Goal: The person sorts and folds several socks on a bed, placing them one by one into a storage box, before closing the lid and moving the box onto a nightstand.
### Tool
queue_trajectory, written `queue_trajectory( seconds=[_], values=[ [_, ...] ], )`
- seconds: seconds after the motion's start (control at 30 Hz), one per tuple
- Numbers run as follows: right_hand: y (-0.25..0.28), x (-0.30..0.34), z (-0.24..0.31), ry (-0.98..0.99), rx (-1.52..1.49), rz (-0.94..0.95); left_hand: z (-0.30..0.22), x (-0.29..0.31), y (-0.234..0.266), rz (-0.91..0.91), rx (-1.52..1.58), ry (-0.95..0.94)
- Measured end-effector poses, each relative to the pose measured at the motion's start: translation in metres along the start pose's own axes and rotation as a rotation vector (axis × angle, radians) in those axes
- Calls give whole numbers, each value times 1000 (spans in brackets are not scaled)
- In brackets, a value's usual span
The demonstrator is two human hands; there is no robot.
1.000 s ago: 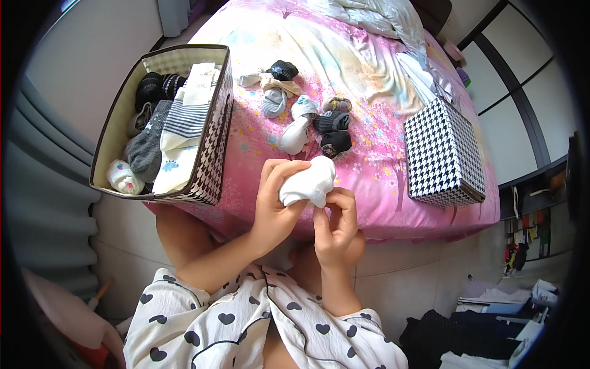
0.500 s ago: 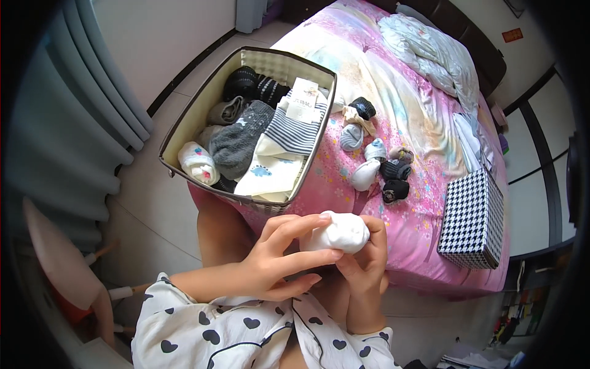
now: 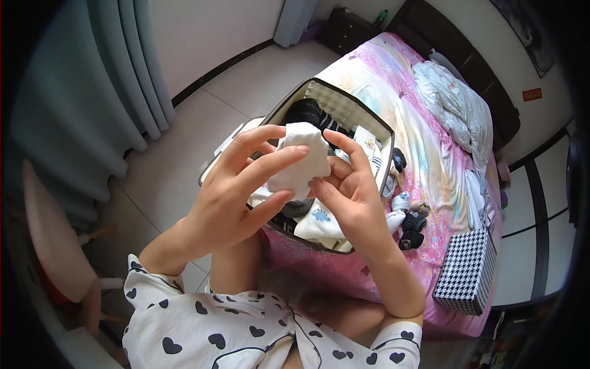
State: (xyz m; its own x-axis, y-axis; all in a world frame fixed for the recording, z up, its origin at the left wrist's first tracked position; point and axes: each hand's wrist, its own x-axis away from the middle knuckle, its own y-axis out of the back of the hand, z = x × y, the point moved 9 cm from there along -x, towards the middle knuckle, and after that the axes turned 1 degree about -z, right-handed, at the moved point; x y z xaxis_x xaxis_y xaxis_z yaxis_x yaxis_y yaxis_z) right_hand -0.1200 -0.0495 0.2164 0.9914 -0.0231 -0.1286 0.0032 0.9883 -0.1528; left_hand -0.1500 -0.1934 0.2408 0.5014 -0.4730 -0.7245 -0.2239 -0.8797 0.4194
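A balled-up white sock [image 3: 300, 161] is held up between my two hands, in front of the open storage box [image 3: 335, 95]. My left hand [image 3: 243, 178] grips its left side, with fingers across its face and the thumb below. At its right edge, the thumb and fingers of my right hand [image 3: 350, 187] pinch it, with the index finger raised along the top. Behind my hands, the cream-lined box with dark trim holds rolled black socks [image 3: 303, 112] and a white sock with a blue dinosaur print [image 3: 321, 216]. My hands hide much of its contents.
Several balled socks [image 3: 413, 222] lie on the pink floral bed [image 3: 393, 280], right of the box. A black-and-white houndstooth box [image 3: 464, 270] sits near the bed's edge. A crumpled quilt [image 3: 455, 98] lies by the headboard. Grey curtains [image 3: 132, 61] hang at left.
Both hands have lifted the white sock from above my lap, up and left, in front of the storage box. The view has shifted, so the box and bed appear lower and farther right.
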Motion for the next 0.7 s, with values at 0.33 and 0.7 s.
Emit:
queue_trajectory(
  seconds=[0.33, 0.7],
  values=[
    [1, -41, -6, 66, 950, -27, 19, -13, 13, 43, -374, -24],
    [-14, -32, -31, 128, 1144, 267, 33, -11, -19, 499, -430, 28]
  ],
)
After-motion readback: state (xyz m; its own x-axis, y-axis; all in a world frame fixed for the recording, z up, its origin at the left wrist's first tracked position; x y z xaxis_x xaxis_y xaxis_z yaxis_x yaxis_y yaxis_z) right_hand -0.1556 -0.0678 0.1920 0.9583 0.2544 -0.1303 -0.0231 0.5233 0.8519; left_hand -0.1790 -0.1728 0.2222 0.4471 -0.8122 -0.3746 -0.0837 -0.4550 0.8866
